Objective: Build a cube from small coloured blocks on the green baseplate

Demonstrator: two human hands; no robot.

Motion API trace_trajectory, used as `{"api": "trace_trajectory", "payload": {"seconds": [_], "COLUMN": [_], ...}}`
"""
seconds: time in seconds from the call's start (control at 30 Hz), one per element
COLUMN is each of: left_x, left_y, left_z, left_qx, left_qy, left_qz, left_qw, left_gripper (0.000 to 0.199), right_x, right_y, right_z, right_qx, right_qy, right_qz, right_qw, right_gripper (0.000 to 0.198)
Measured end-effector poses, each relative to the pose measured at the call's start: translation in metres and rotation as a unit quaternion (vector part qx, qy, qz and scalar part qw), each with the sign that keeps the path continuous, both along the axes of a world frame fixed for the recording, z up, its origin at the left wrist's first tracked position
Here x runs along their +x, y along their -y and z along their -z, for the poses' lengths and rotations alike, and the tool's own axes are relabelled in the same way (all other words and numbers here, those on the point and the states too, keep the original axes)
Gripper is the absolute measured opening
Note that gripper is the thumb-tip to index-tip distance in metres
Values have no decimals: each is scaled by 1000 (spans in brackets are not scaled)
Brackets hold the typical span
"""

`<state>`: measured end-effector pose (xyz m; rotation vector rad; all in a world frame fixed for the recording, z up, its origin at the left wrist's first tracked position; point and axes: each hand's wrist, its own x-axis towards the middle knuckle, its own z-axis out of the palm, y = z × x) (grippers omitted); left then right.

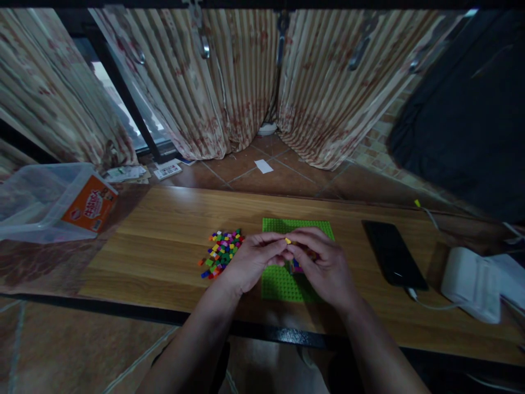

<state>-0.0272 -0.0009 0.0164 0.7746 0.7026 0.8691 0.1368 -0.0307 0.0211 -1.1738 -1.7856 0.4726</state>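
Note:
A small yellow toy brick (288, 241) is pinched between the fingertips of my left hand (254, 257) and my right hand (330, 268), which meet above the green studded baseplate (283, 287). Both hands are closed. Under my right hand, a few joined bricks in blue and purple (296, 267) show on the baseplate; my fingers cover most of them. A loose pile of small multicoloured bricks (221, 254) lies on the wooden board just left of my left wrist.
On the right lie a black phone (394, 254) with a white cable and a white device (471, 284). A clear plastic tub (45, 202) with an orange label stands at the far left. Striped curtains (238, 82) hang behind the wooden board (164, 246).

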Motion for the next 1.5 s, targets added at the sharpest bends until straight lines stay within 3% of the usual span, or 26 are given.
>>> {"api": "trace_trajectory", "payload": {"seconds": [0.27,0.4,0.5,0.7,0.97,1.5], "left_x": [1,0,0,4,4,6], "left_y": [1,-1,-3,-3,0,3], "left_z": [-6,-3,-1,0,-3,-6], "left_qx": [-15,-32,-40,-40,-23,-27], "left_qy": [-9,-47,-71,-100,-103,-106], "left_qz": [1,-47,-79,-82,-67,-38], "left_qw": [1000,997,994,991,992,993], "left_gripper": [25,22,18,14,16,14], "right_x": [4,28,43,44,37,38], "right_y": [-2,-6,-8,-12,-21,-25], "right_z": [0,3,7,12,18,17], "right_qx": [0,4,-21,-17,-18,-51], "right_qy": [-44,-53,-8,89,129,79], "right_qz": [50,146,177,160,132,109], "right_qw": [998,988,984,983,983,990], "right_gripper": [12,14,18,22,24,21]}}
